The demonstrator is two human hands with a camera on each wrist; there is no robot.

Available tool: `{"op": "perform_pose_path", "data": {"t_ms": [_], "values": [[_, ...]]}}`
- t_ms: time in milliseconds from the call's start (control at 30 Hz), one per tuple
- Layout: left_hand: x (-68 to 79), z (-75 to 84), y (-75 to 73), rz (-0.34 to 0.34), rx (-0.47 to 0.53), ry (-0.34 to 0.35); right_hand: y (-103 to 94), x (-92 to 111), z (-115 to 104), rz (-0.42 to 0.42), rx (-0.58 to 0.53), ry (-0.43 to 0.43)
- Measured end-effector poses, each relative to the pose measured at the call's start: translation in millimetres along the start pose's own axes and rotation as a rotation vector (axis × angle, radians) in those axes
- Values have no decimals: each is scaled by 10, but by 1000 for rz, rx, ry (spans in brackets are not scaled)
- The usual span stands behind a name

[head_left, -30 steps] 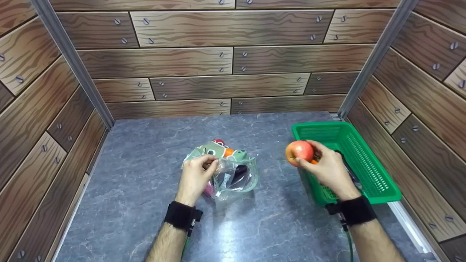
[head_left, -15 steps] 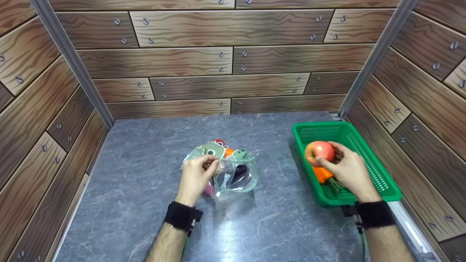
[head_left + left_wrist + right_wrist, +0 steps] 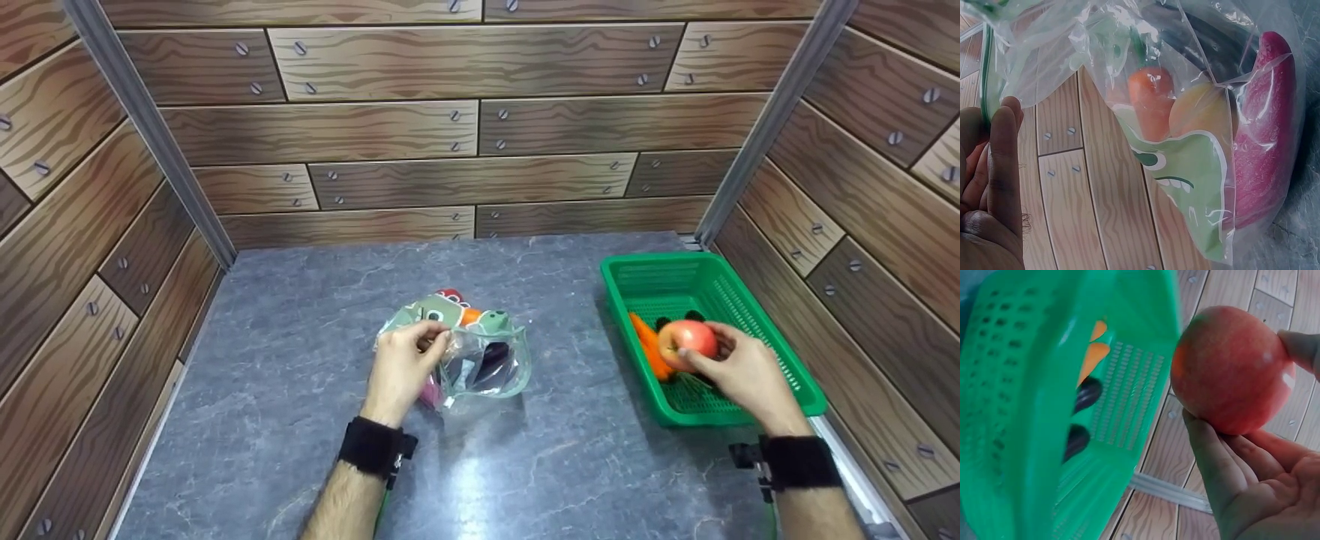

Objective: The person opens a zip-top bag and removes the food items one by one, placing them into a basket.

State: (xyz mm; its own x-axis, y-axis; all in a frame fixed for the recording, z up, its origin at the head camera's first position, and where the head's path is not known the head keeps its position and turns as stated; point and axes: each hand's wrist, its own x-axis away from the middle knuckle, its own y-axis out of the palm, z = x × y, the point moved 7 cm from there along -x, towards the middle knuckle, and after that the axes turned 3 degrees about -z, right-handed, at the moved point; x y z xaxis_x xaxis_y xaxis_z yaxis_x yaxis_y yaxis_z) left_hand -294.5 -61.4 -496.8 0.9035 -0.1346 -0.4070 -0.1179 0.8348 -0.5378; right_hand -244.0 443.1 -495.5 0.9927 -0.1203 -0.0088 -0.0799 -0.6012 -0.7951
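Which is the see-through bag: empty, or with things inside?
With things inside: in the left wrist view, a carrot and a long pink thing show through the bag.

Brown walls (image 3: 375, 127) patterned as wood planks with grey slotted screws stand behind, left and right, with straight grey metal corner posts (image 3: 154, 135) between them, around a grey, white-veined, marble-look tabletop (image 3: 300, 300) reflecting a bright white patch of light (image 3: 469, 480).
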Motion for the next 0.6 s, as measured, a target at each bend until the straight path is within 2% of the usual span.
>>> {"op": "perform_pose_path", "data": {"t_ms": [333, 600], "values": [[-14, -9, -9, 8, -1, -1, 54, 18, 257, -175, 82, 29], [-17, -15, -9, 9, 10, 1, 215, 0, 370, -302, 127, 58]]}}
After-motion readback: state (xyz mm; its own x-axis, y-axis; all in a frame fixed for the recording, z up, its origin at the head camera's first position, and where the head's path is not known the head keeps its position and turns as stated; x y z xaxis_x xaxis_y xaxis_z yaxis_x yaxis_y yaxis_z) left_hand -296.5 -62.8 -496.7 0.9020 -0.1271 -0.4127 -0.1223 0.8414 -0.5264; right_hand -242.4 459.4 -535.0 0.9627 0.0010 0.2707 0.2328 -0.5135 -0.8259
